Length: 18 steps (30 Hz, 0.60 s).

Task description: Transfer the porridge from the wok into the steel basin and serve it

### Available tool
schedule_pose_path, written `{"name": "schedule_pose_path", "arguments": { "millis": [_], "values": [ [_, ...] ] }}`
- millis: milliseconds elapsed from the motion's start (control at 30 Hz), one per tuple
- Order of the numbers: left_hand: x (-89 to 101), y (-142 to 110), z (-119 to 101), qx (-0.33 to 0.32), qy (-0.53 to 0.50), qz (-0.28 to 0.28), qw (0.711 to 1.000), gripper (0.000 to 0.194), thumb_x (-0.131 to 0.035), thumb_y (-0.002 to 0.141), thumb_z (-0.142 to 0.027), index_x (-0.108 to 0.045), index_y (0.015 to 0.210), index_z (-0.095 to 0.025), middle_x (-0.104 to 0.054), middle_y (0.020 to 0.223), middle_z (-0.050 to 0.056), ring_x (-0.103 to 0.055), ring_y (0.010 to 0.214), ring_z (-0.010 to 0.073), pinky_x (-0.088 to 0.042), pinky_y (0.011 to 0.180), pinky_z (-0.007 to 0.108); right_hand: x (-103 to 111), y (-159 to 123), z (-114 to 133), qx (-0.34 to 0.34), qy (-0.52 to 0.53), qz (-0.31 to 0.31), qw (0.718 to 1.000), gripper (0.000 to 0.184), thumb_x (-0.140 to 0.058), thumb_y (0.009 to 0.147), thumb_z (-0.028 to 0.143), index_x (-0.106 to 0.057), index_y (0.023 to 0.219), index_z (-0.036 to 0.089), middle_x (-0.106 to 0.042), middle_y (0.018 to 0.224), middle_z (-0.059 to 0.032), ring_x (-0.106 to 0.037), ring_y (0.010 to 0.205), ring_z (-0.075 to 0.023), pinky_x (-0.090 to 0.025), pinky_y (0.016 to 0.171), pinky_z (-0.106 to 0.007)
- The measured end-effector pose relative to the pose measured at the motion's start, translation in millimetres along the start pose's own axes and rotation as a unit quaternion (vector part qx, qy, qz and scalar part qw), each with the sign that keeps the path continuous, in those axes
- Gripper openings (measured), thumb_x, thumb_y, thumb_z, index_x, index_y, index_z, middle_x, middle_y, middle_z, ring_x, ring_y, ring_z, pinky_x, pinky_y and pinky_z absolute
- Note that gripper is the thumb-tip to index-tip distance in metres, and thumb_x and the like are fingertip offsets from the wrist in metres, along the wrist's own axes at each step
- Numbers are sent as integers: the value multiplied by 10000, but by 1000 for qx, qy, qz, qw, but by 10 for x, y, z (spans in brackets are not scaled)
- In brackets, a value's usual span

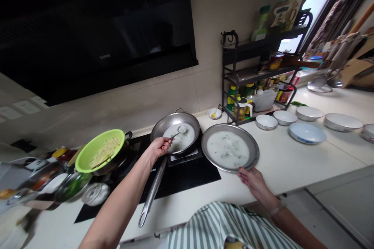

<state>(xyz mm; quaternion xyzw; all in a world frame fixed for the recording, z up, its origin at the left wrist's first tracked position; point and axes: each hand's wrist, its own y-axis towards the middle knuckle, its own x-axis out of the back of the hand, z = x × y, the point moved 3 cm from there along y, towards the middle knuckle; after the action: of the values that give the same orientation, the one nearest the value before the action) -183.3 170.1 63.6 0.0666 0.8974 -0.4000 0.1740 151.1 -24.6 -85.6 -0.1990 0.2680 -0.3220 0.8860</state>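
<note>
I'm working at the wok [159, 126]; just right of the wok, the steel basin [254, 146] is holding milky liquid [224, 149], my right grip [253, 180] pinching its rim. At the wok's near edge, my left grip [161, 146] is pinching the ladle [181, 129].

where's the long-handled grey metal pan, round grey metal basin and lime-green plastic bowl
Long-handled grey metal pan [157, 130]: head view, bare left inner wall.
Round grey metal basin [254, 148]: head view, right inner wall.
Lime-green plastic bowl [87, 150]: head view, left inner wall.

Pan [157, 125] on stove [189, 177]; basin [254, 149] right of pan; bowls [307, 134] farther right.
</note>
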Motion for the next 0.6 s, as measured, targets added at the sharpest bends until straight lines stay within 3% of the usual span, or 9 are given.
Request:
{"name": "schedule_pose_path", "arguments": {
  "millis": [200, 367, 600],
  "values": [
    [-139, -255, 17, 7, 4, 10, 1000, 221, -351, 860, 19, -534, 932, -80, -422, 575, -54, -287, 316, -6, -162, 276, 70, -5, -7, 12, 3, 2, 4, 1000, 314, -806, 530, 102, -598, 724, 234, -675, 588, 26, -618, 503, -125, -471, 422, -179],
    [-361, -512, 80, -14, 54, 37, 998, 218, -406, 823, 31, -566, 935, -66, -447, 579, -36, -296, 327, -1, -146, 279, 82, -12, -15, 11, -4, -4, -4, 1000, 305, -795, 541, 97, -596, 730, 229, -675, 591, 32, -618, 500, -109, -464, 430, -163],
    [-728, -666, 425, -14, 149, 82, 985, 167, -464, 788, -4, -596, 867, -69, -457, 559, -36, -260, 343, -5, -116, 309, 98, -18, -3, 3, -2, -11, -10, 1000, 275, -769, 577, 85, -588, 722, 231, -665, 573, 34, -614, 493, -111, -451, 411, -163]
  ]
}}
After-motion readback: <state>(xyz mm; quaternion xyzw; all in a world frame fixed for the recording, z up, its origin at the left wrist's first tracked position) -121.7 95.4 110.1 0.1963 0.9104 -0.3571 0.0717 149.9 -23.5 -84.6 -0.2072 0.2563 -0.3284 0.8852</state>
